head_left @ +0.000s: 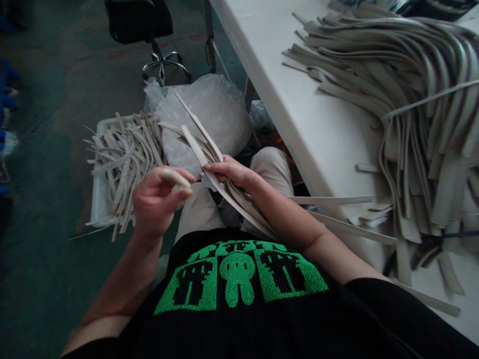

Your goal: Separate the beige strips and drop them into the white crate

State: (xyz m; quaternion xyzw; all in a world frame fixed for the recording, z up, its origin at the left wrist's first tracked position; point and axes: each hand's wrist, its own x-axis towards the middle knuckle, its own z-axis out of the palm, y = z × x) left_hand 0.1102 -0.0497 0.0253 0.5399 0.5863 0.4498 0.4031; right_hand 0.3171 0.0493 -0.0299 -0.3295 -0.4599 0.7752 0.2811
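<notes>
My right hand [230, 172] is closed round a bundle of long beige strips [202, 144] that fans out up and to the left over my lap. My left hand [157, 199] hovers just left of it, fingers curled, thumb and forefinger pinched on a small pale piece that I cannot make out. A few of the held strips run back under my right forearm toward the table.
A white crate [98, 189] with several loose beige strips stands on the dark floor at my left. A clear plastic bag [209, 109] lies beyond my knees. A big pile of strips [411, 99] covers the white table [299, 114] at right. An office chair base [160, 60] stands behind.
</notes>
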